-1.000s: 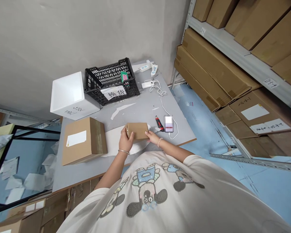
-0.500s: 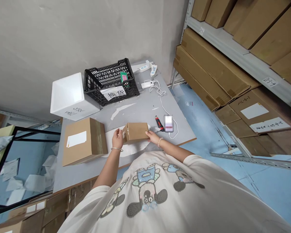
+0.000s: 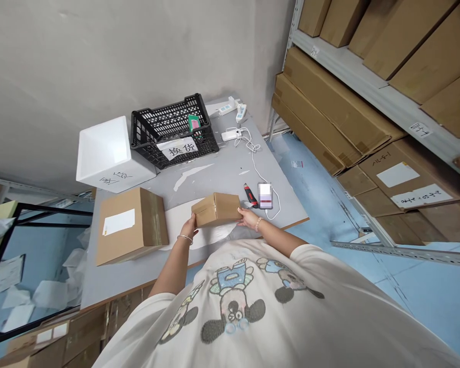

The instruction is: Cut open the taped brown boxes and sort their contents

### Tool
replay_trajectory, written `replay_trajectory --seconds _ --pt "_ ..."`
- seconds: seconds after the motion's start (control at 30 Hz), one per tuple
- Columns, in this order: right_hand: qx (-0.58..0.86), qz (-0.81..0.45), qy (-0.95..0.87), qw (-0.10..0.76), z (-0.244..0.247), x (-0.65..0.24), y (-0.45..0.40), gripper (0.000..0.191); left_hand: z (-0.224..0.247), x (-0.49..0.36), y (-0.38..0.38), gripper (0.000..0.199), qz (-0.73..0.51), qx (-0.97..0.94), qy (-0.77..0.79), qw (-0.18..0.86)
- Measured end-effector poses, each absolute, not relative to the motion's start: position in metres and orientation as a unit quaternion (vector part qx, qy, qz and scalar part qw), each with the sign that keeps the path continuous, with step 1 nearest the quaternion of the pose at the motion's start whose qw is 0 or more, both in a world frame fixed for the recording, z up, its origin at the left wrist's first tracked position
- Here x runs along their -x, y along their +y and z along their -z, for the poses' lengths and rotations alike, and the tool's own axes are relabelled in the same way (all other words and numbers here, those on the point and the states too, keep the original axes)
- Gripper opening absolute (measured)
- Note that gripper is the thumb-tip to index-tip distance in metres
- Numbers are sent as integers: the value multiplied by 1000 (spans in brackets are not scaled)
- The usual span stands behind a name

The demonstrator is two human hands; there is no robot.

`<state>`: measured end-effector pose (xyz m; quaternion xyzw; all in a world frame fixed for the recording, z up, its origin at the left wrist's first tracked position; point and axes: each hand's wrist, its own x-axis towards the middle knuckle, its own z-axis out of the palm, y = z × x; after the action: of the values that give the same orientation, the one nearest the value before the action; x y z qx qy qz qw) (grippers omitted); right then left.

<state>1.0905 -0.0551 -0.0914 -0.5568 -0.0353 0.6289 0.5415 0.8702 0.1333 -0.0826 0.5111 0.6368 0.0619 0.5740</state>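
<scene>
A small brown cardboard box (image 3: 215, 209) sits low over a white sheet (image 3: 175, 224) on the grey table (image 3: 210, 176), held between my hands. My left hand (image 3: 188, 226) grips its lower left corner, and my right hand (image 3: 248, 219) presses on its right end. To the left, a larger cardboard box (image 3: 130, 227) with a white label lies apart from my left hand. Beyond my right hand are a red and black box cutter (image 3: 250, 195) and a phone (image 3: 266, 196) with its screen blurred.
At the table's far end stand a black plastic crate (image 3: 172, 130) with a paper label and a white foam box (image 3: 111, 153). A white charger (image 3: 230, 135) trails a cable to the phone. Shelves of flat cartons (image 3: 329, 110) stand right, above a blue floor.
The small box has turned on the table, now showing a different face. My left hand has slid from its left end to the lower left corner, and my right hand has moved slightly right.
</scene>
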Motion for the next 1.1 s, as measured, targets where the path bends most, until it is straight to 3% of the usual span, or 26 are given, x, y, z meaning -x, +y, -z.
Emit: replay_trajectory --seconds 0.13,0.3,0.53,0.77,1.1 --pt "616 -585 -48 525 100 -1098 -55 32 85 -868 137 48 -101 -517 627 573" --pt "710 -504 -75 485 109 -1092 -46 50 76 -869 139 42 -107 -597 640 472" --pt "692 -480 -194 503 107 -1077 -40 34 61 -870 133 50 -46 -673 653 345" --pt "727 -454 -240 456 94 -1073 -36 38 68 -860 134 56 -33 -649 641 408" --pt "743 -469 -226 421 98 -1081 -33 32 74 -860 134 44 -70 -555 629 539"
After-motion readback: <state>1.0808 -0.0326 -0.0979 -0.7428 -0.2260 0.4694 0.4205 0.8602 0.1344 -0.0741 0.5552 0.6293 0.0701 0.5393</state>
